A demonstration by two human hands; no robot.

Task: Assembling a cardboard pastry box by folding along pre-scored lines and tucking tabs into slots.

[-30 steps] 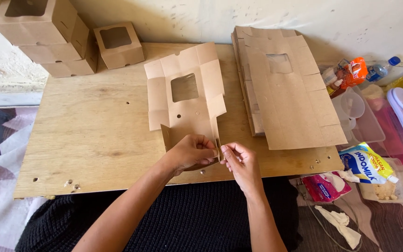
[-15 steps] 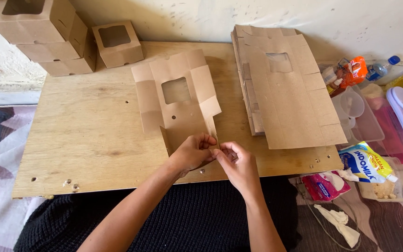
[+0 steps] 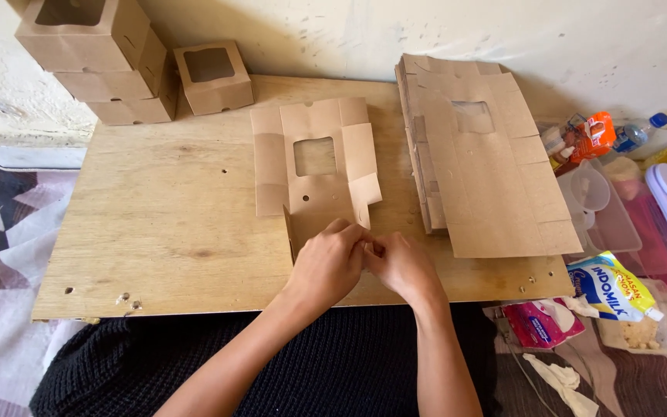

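Plywood board [image 3: 156, 232], both hands' [image 3: 364, 262] grip closed on flat box blank's [image 3: 314, 166] near edge.

Plywood board [image 3: 156, 232] against scuffed white wall [image 3: 333, 31].

At the bench's far left corner we see brown window boxes [image 3: 94, 58] stacked, one more [image 3: 214, 76] beside them. Off its right edge we find a blue-and-white pouch [image 3: 610, 286], a pink packet [image 3: 540, 323] and an orange packet [image 3: 596, 133].
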